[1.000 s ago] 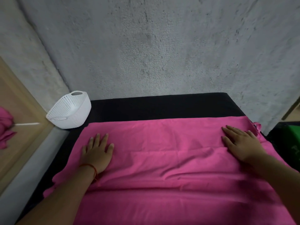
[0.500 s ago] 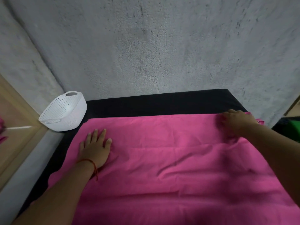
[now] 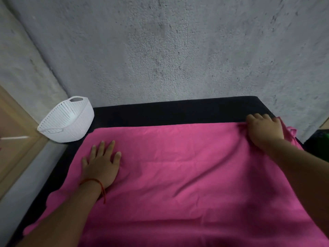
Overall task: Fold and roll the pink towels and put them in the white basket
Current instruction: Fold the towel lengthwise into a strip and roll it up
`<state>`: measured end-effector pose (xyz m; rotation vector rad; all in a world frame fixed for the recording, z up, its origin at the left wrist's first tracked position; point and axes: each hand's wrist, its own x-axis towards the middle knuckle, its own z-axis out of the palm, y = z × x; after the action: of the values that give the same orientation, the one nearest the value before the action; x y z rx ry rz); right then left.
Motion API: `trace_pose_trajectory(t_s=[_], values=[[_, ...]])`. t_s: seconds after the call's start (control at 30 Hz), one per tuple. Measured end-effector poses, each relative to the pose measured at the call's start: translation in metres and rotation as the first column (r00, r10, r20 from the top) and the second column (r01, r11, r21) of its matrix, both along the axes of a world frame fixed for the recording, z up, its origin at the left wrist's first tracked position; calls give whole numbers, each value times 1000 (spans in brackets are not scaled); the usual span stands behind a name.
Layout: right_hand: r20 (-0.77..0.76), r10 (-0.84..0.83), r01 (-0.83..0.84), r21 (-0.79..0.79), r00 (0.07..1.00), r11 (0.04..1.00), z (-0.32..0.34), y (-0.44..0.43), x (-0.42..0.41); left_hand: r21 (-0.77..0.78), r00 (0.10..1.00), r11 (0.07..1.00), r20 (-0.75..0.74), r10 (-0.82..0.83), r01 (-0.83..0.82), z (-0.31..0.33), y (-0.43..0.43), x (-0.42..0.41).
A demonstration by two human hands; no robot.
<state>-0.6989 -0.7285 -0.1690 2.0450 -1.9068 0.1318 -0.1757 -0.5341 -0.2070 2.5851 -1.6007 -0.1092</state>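
Right hand (image 3: 263,131) has reached the pink towel's (image 3: 178,175) far corner.

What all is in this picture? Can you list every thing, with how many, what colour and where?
pink towel: one, pink, spread flat over most of the black surface, a few creases across it
white basket: one, white with small holes, tilted at the far left corner of the surface, nothing seen inside
black surface: one, black, bare strip showing beyond the towel's far edge
wall: grey, rough, behind the surface
wooden frame: light brown, far left
green object: one, green, at the right edge, too cut off to identify
red thread: one, red, round the left wrist
left hand: flat on the towel, fingers spread
right hand: at the towel's far right corner, fingers curled over the edge
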Motion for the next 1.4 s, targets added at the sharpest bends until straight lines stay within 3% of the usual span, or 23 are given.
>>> trace_pose_trajectory(t_s=[0.1, 0.23, 0.43, 0.53, 0.63, 0.73, 0.87, 0.97, 1.23, 1.4], values=[[160, -19, 41, -134, 987, 990, -17, 3, -1, 1, 1000, 1000, -7, 9, -9, 1, 0, 0], [220, -2, 48, -204, 976, 978, -21, -6, 0, -7, 1000, 1000, -6, 7, -7, -1, 0, -1], [307, 6, 35, -127, 952, 991, -25, -9, -1, 42, 1000, 999, -12, 3, -2, 3, 0, -4], [340, 31, 11, -121, 940, 993, -25, -7, -1, -14, 998, 1000, 60, 28, -27, 18, -21, -1], [350, 28, 17, -123, 936, 992, -26, -5, 0, -72, 986, 987, -73, -148, 143, 43, -74, -2], [379, 36, 21, -145, 925, 989, -23, -4, 2, 26, 942, 948, -128, -310, 316, 54, -106, -14], [404, 29, 39, -160, 914, 986, -24, -1, 2, 69, 948, 946, -24, -316, 317, 61, -120, -6], [410, 15, 61, -172, 912, 983, -24, -1, 2, 118, 954, 947, -37, -296, 299, 65, -121, 19], [385, -5, 67, -146, 923, 987, -26, -4, 2, -53, 982, 981, -24, -188, 187, 52, -113, 67], [375, -20, 73, -127, 927, 989, -25, -4, 2, -48, 986, 986, 48, -160, 162, 42, -119, 70]])
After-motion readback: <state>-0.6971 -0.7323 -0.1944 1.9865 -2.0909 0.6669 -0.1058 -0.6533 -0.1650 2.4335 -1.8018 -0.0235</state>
